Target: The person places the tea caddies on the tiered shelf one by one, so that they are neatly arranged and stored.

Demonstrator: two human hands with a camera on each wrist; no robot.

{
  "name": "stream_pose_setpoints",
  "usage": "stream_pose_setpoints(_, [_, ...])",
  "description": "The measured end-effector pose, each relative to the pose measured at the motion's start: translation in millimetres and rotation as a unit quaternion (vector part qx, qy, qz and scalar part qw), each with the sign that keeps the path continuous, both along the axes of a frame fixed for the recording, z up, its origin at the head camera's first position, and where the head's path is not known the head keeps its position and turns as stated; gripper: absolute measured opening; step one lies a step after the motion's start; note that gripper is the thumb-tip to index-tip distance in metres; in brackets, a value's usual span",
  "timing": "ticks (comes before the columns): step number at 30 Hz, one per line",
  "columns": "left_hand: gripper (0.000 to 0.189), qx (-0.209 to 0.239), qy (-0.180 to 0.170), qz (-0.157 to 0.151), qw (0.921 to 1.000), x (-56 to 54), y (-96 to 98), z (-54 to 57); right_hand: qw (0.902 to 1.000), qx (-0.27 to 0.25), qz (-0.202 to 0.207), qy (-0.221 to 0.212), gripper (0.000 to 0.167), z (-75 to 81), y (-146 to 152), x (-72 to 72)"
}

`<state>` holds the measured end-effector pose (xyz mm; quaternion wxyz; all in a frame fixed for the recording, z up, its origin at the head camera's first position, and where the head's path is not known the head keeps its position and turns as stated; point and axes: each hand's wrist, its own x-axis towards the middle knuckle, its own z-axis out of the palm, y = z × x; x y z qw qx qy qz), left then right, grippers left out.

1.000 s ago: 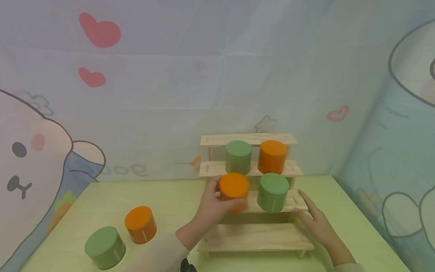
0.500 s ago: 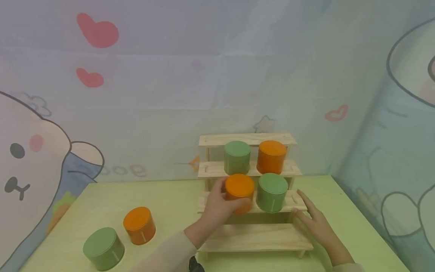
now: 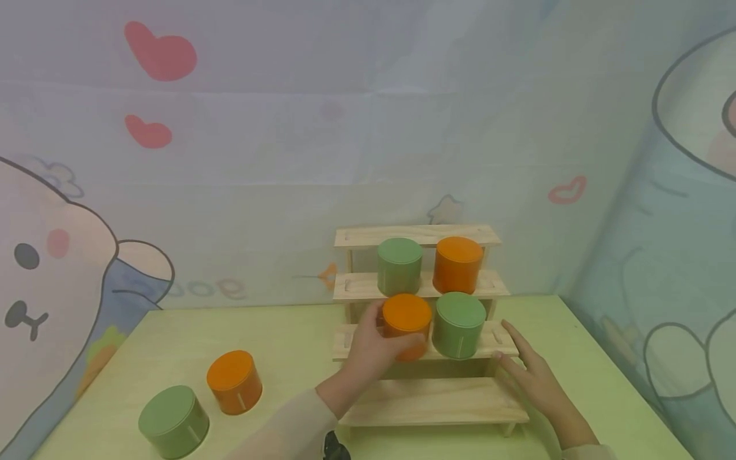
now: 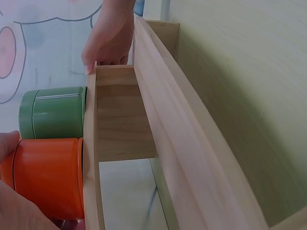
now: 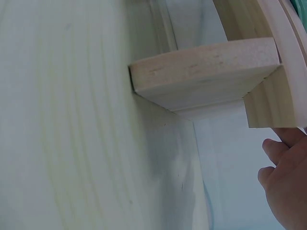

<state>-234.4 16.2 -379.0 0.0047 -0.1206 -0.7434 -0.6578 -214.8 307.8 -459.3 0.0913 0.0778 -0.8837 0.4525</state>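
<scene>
My left hand [image 3: 374, 345] grips an orange lidded tin [image 3: 406, 327] on the second step up of a wooden stepped stand [image 3: 434, 401]. Its thumb lies across the front of the tin. In the left wrist view the tin's base is right at the step, close beside a green tin [image 4: 60, 112]. At the right end of that step, my right hand [image 3: 537, 377] holds the stand's end between thumb and fingers. In the right wrist view its curled fingers [image 5: 273, 151] show beside the wood. One step higher stand another green tin [image 3: 399, 267] and another orange tin [image 3: 457, 265].
To the left on the pale yellow table [image 3: 299, 338] stand a loose orange tin [image 3: 234, 382] and a loose green tin [image 3: 174, 421]. The stand's top plank [image 3: 416, 236] bears nothing. A printed cloth backdrop [image 3: 276, 160] hangs close behind the stand.
My left hand has moved the orange tin rightward along the step, up close to the green tin; over the last half second it barely moves. The right hand stays at the stand's end.
</scene>
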Motion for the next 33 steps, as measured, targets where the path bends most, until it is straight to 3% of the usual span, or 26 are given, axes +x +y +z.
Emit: stream_pose_setpoints(33, [0.072,-0.001,0.005,-0.007,1.0,-2.2,0.3,-0.9,1.0,0.006,-0.001,-0.003,0.066,-0.6,0.2,-0.7])
